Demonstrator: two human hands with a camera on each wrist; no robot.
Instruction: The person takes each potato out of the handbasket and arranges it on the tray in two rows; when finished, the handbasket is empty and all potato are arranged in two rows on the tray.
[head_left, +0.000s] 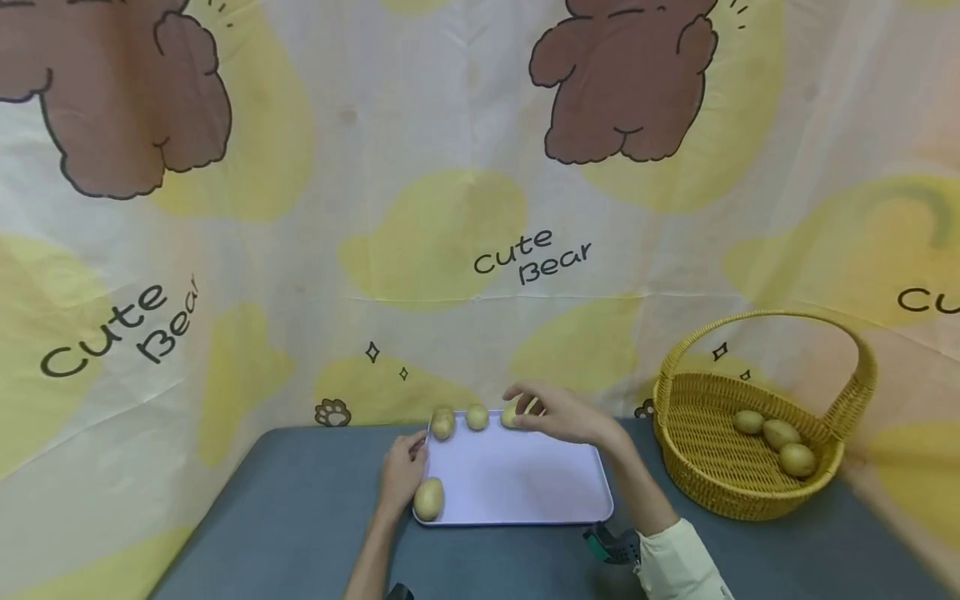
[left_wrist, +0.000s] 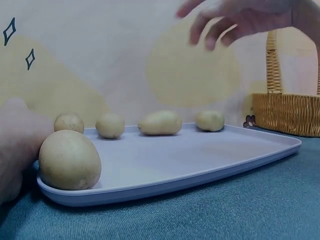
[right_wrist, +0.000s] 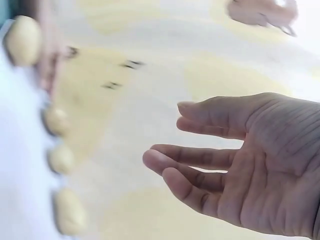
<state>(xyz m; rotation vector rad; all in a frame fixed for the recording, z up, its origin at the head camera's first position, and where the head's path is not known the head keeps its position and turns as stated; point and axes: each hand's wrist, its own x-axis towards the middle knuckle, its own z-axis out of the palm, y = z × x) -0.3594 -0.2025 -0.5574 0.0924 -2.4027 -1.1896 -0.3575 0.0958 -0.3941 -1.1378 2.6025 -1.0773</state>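
My left hand (head_left: 403,475) rests at the left edge of a pale lilac tray (head_left: 517,475), fingers along the rim. Beside it, a large potato (head_left: 429,498) sits in the tray's front left corner. Along the back edge lie more potatoes: one in the back left corner (head_left: 442,423), a rounder one (head_left: 477,417), an elongated one (left_wrist: 161,123) and one farther right (left_wrist: 210,121). Above this row hovers my right hand (head_left: 558,412), holding nothing, its fingers loosely bent and apart, as the right wrist view (right_wrist: 245,165) shows. In the head view it hides part of the row.
A yellow wicker basket (head_left: 720,492) with a tall handle stands right of the tray, with three potatoes (head_left: 780,433) inside. Blue-grey cloth (head_left: 315,517) covers the table. Behind hangs a bear-print curtain (head_left: 420,233). A dark wrist strap (head_left: 611,546) shows by the right sleeve.
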